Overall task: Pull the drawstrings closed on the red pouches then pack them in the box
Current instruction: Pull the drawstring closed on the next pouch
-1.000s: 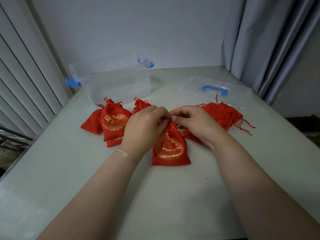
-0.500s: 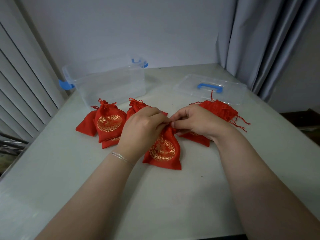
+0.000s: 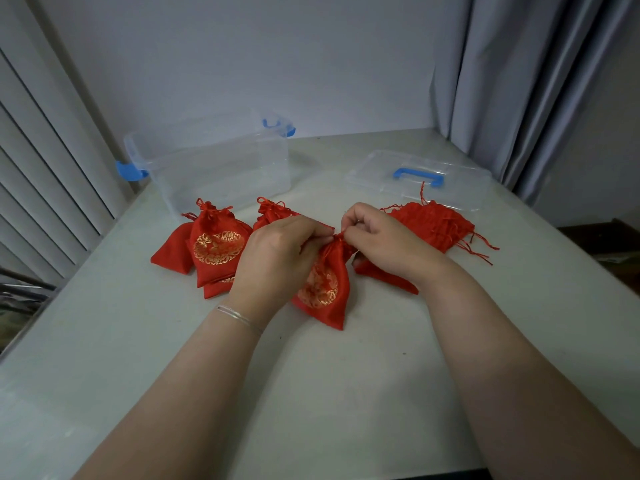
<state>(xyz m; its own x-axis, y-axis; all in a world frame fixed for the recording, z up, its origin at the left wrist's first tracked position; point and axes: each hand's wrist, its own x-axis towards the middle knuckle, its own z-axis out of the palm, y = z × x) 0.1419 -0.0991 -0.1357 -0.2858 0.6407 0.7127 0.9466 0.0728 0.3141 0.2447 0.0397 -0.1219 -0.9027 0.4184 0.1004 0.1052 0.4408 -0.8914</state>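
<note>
A red pouch with a gold emblem lies tilted at the table's middle, its neck gathered narrow. My left hand pinches the neck from the left, and my right hand pinches the drawstring at the top from the right. To the left sits a group of cinched pouches, with another cinched pouch behind my left hand. A pile of flat, open pouches lies behind my right hand. The clear box with blue latches stands empty at the back left.
The box's clear lid with a blue handle lies flat at the back right. A grey curtain hangs on the right and blinds on the left. The table's left and right edges are close.
The pouch's neck has drawn tighter and the pouch has tilted further, its bottom swinging right. Both hands stay pinched at its top.
</note>
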